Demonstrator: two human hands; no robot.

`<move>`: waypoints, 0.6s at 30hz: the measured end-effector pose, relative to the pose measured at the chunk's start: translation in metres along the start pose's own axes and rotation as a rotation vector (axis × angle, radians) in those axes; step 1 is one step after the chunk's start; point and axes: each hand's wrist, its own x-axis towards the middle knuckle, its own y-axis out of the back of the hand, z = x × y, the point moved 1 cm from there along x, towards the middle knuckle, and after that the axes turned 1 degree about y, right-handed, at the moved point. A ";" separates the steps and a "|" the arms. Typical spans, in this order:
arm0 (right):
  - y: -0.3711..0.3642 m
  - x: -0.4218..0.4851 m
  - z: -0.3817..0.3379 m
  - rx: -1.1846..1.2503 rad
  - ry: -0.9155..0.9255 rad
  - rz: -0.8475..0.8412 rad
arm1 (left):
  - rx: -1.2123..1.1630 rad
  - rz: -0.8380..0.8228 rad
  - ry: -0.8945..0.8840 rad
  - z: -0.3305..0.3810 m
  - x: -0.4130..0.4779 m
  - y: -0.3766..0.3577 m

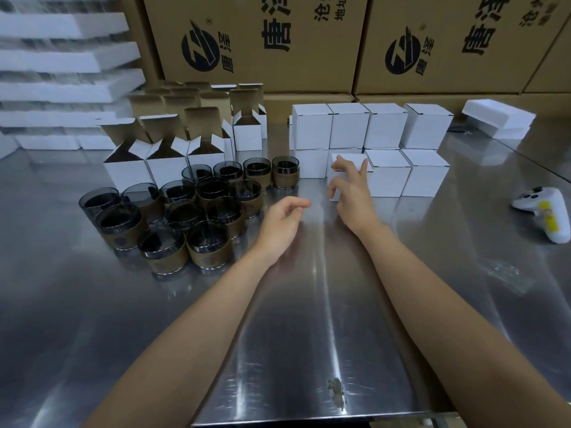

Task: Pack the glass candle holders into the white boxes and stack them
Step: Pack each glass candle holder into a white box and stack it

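Polished stainless-steel worktop (309, 319) fills the foreground, streaked with reflections and carrying a small greenish scuff near its front edge. Two bare forearms reach out over it. The left hand (279, 225) hovers above the bare metal with its fingers loosely curled, holding nothing. The right hand (350, 193) is spread wide, fingertips laid against a closed white cardboard box (349, 162) rather than gripping it.

Left of the hands stands a cluster of smoked dark glass candle holders with brown bands (213, 239), none of them boxed. At the right edge lies a white handheld controller (543, 211) with a yellow sticker whose writing is too blurred to read.

Behind the glasses stand open white boxes with raised brown flaps (167, 168). To their right sit the closed white boxes (386, 125), the back row stacked two high. Farther off are white foam blocks (497, 118) on the right and stacked white foam trays (61, 60) on the left.

Brown shipping cartons (278, 81) form the back wall, each printed with a round black logo (199, 50) and large black Chinese characters, "唐" legible, the rest cropped.
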 end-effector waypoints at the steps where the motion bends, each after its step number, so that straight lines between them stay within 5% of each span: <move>1: 0.000 0.002 0.001 0.017 0.000 0.001 | 0.000 -0.003 0.001 0.000 0.000 0.000; 10: -0.001 0.012 0.006 0.046 0.040 0.033 | -0.004 -0.027 0.007 -0.002 0.003 0.001; 14: -0.002 0.007 -0.005 0.071 0.138 0.170 | -0.084 0.016 0.013 -0.002 0.006 0.001; 18: -0.013 -0.005 -0.039 0.309 0.045 0.245 | -0.211 0.058 0.041 0.000 0.007 0.000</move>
